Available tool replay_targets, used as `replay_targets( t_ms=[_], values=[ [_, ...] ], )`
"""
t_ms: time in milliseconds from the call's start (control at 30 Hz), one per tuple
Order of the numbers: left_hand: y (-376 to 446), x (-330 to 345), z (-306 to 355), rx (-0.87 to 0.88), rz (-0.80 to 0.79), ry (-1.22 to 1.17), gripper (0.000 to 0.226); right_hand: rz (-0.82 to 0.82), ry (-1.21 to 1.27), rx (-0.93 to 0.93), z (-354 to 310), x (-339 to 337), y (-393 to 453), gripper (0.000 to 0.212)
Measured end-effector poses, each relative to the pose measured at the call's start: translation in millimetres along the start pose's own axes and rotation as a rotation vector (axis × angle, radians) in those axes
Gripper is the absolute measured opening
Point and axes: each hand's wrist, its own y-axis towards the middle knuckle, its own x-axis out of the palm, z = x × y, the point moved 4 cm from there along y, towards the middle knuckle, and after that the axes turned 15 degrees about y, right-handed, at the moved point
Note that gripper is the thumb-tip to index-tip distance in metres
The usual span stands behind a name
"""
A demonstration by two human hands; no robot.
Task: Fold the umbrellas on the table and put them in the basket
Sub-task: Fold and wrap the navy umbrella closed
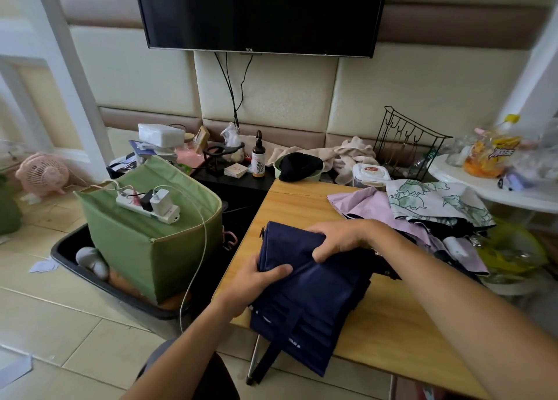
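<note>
Both hands hold the dark blue cloth umbrella at the near left edge of the wooden table. Left hand pinches its side; right hand squeezes the top, keeping folds tight. Green cloth basket waits left.
</note>
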Motion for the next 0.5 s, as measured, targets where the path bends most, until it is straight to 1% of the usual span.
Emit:
replay_targets(
  t_ms=[67,167,333,367,467,500],
  values=[
    [-6,3,2,-0.046,-0.044,-0.068,0.039,0.020,0.016,0.014,-3,-4,-4,0.020],
    [-14,8,0,-0.110,-0.064,-0.102,0.039,0.021,0.034,0.031,-1,-7,-2,0.026],
    [-23,11,-4,-0.270,-0.051,-0.149,0.039,-0.070,0.187,0.090,26,-1,9,0.033],
    [-24,11,-6,-0.309,-0.050,-0.138,0.042,-0.056,0.186,0.093,32,-1,12,0.035],
    [-22,12,-17,-0.452,-0.002,-0.096,0.064,0.040,0.097,0.080,46,1,20,0.033],
    [-22,13,-18,-0.487,0.018,-0.078,0.064,0.082,0.057,0.066,50,2,22,0.033]
  ],
)
